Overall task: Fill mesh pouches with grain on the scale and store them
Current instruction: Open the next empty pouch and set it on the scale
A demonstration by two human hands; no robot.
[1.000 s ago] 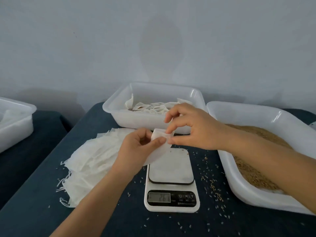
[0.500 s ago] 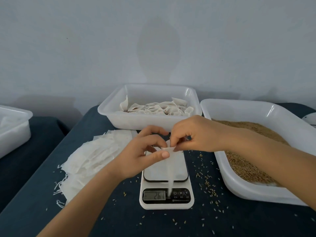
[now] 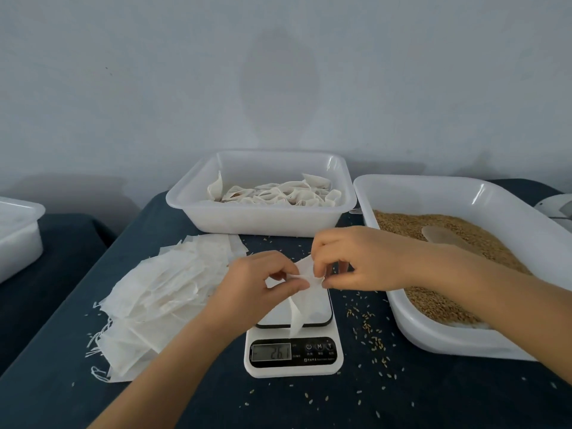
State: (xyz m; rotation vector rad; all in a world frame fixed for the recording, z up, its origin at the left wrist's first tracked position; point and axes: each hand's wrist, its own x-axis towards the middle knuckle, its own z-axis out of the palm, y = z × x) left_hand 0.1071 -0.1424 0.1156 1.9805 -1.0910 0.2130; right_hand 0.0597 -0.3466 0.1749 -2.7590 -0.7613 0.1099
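An empty white mesh pouch (image 3: 305, 278) hangs above the scale (image 3: 294, 354), whose display reads 26.1. My left hand (image 3: 257, 283) pinches the pouch's top edge from the left, and my right hand (image 3: 356, 261) pinches the same edge from the right. The pouch's lower end dangles over the scale's platform. A heap of flat empty pouches (image 3: 161, 301) lies to the left of the scale. To the right, a white tub (image 3: 513, 212) holds brown grain (image 3: 433, 230) with a scoop (image 3: 442, 238) lying in it. Behind the scale stands a white tub (image 3: 260, 218) with several filled pouches (image 3: 278, 193).
Loose grains (image 3: 371, 332) are scattered on the dark blue cloth around the scale. Another white tub (image 3: 18, 233) stands at the far left on a separate surface. A white object (image 3: 557, 205) pokes in at the right edge. A grey wall rises behind.
Both hands have kept hold of the pouch and worked its top edge; the pouch now hangs lower over the scale. The camera has tipped, so the tubs sit lower in view.
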